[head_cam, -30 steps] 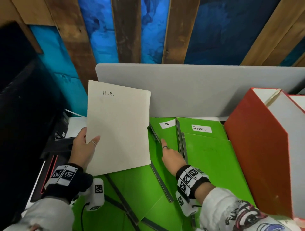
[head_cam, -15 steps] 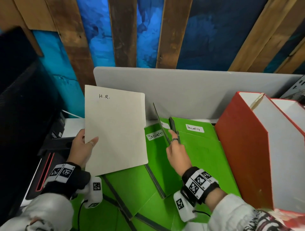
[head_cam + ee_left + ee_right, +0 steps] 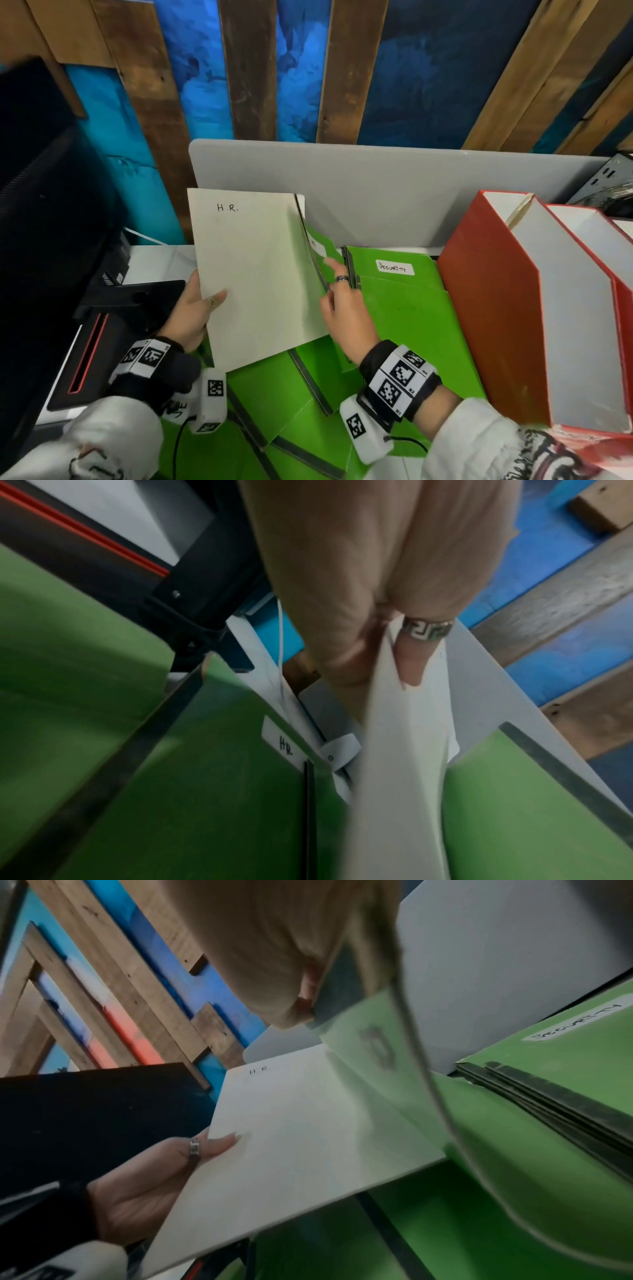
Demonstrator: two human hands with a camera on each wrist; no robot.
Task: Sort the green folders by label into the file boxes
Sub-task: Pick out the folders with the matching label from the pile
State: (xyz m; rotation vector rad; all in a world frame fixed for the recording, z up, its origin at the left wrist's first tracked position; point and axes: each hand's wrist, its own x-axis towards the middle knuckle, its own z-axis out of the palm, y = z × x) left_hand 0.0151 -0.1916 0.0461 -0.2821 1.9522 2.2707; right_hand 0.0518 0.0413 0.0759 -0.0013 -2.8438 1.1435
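While I hold the cream divider [image 3: 253, 274] marked "H.R." upright in my left hand [image 3: 191, 315], thumb across its face and fingers behind its left edge, the head view shows my right hand [image 3: 342, 308] pinching the spine edge of a lifted green folder [image 3: 320, 253]. That folder stands on edge just behind the divider's right edge, its small white label partly hidden. Beside it, toward the desk's back edge, a flat green folder labelled "SECURITY" [image 3: 404, 274] lies on a stack of others, close against the red file boxes [image 3: 496, 308] at the right side. More green folders [image 3: 274, 387] lie fanned along the desk's near edge under both wrists.

From the left wrist view, my thumb, wearing a patterned ring, and my fingers [image 3: 342, 656] clamp the divider's [image 3: 404, 750] edge between them. Below it lies a green folder with a white label reading "HR" [image 3: 286, 746].

From the right wrist view, my fingertips [image 3: 291, 1010] grip the raised folder's [image 3: 377, 1047] grey edge; the picture is blurred there. My left hand [image 3: 154, 1183] shows at the divider's [image 3: 308, 1137] lower left edge, and the SECURITY label [image 3: 575, 1024] sits at the far right.
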